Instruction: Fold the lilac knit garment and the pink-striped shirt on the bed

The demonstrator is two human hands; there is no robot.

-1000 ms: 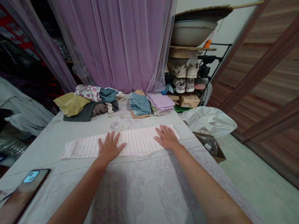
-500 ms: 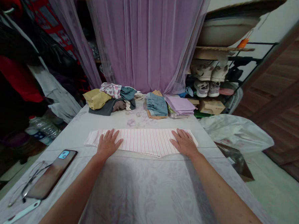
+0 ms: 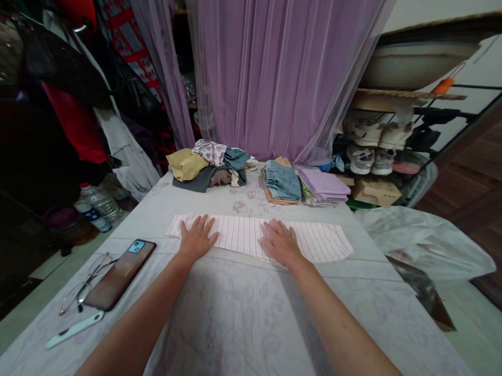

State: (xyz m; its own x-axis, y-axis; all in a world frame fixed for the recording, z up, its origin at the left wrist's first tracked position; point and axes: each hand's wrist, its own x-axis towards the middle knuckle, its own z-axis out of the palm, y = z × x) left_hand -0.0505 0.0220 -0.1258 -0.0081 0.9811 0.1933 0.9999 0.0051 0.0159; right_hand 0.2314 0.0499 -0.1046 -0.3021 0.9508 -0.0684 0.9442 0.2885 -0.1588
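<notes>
A pink-and-white striped garment [image 3: 240,235], folded into a long strip, lies flat across the cloth-covered table [image 3: 228,310]. Its exact kind cannot be told; it looks like folded trousers. My left hand [image 3: 197,238] rests palm down near its left end, fingers spread. Flat on the middle of the strip lies my right hand [image 3: 282,243], its fingers also apart. Neither hand grips the fabric. Beyond the strip sit a loose heap of clothes [image 3: 187,165] on the left, folded denim [image 3: 281,181] in the centre and a stack of folded lilac clothes [image 3: 322,185] to the right.
At the left of the table lie a phone [image 3: 120,276], eyeglasses [image 3: 88,283] and a pale-handled tool [image 3: 75,329]. A purple curtain [image 3: 274,71] hangs behind. Right of the table are a shoe rack [image 3: 380,133] and a plastic bag [image 3: 429,242]; bottles [image 3: 101,202] stand at left.
My right hand has moved left from the garment's right end to its middle, baring that end. My left hand stays near the left end. The view has turned slightly left.
</notes>
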